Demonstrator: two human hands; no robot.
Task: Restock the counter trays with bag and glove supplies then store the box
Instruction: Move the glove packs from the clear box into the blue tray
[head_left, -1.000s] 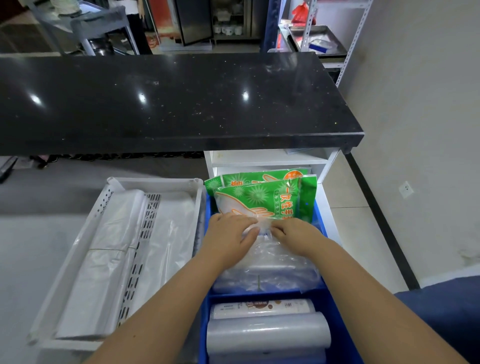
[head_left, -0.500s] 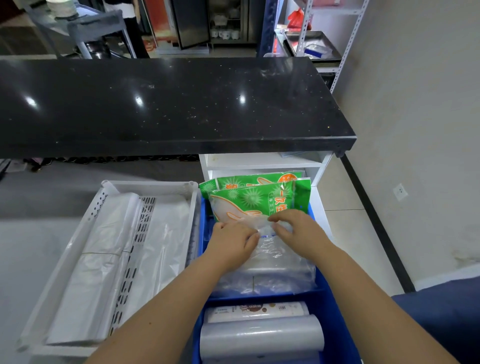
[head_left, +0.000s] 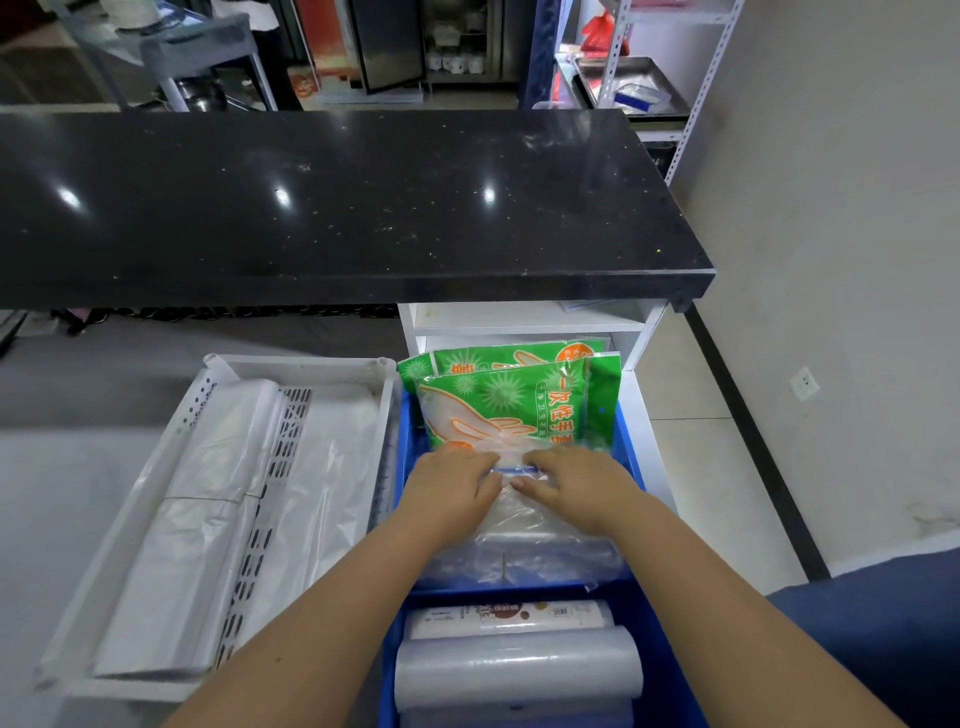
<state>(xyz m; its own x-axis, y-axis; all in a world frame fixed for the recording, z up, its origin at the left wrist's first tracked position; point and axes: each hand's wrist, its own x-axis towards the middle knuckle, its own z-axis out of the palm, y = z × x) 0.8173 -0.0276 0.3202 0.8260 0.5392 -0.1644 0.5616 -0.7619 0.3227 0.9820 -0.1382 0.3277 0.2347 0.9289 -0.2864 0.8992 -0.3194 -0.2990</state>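
A blue box (head_left: 665, 670) stands in front of me. At its far end two green glove packets (head_left: 514, 395) stand upright. A clear plastic bag pack (head_left: 524, 545) lies in its middle. My left hand (head_left: 449, 491) and my right hand (head_left: 574, 480) both pinch the top edge of this clear pack, fingertips nearly touching at a blue strip. Two rolls of plastic bags (head_left: 519, 670) lie in the near compartment of the box. To the left, a white perforated tray (head_left: 156, 493) holds folded white plastic bags (head_left: 208, 509) in two sections.
A black stone counter (head_left: 322, 208) overhangs the far side. Beneath it a white shelf unit (head_left: 530, 325) stands behind the box. A wall with a socket (head_left: 804, 383) is on the right. Metal racks and a steel tray (head_left: 631, 85) stand beyond the counter.
Both hands stayed on the top of the clear bag pack, working along its edge; the right hand lifted slightly, then came back down toward the left hand.
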